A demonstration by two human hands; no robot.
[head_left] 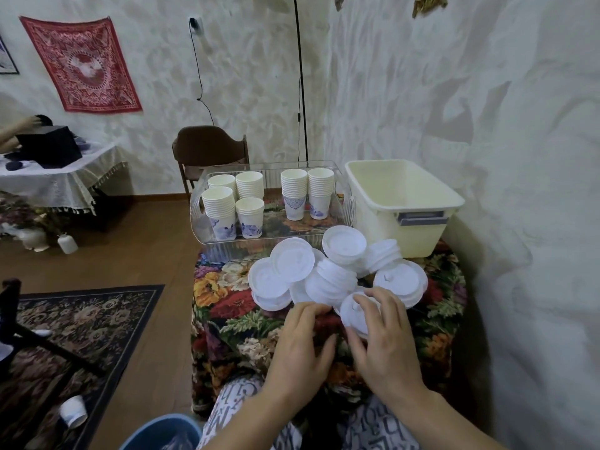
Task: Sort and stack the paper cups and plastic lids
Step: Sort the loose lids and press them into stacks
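I see my right hand (381,339) near the front edge of the small table covered by a dark floral cloth (227,319), its fingers curled around a short stack of white round plastic lids (355,311); the thumb presses the stack's near side and the index finger lies over the top lid. My left hand (300,345) rests just beside it on the cloth, fingers loosely bent and spread, the fingertips touching the cloth at the edge of the lid pile; I cannot tell whether it grips anything.

The rest of the loose white plastic lids (331,274) lie in a jumbled heap across the middle of the table, some nested in short stacks, some tilted against each other, one leaning stack (344,243) at the back of the heap.

Behind the heap, along the table's far edge, stands a clear plastic rectangular tray (207,235). Four stacks of white paper cups with blue floral print (235,203) stand upright in its left half, and two taller stacks of white paper cups with a blue pattern (306,193) stand in its right half, well apart from the first group.

At the far right corner sits a cream plastic tub with a grey handle (418,216), just beside the tray.

One single white paper cup (73,410) lies tipped on the patterned rug on the floor to the left.
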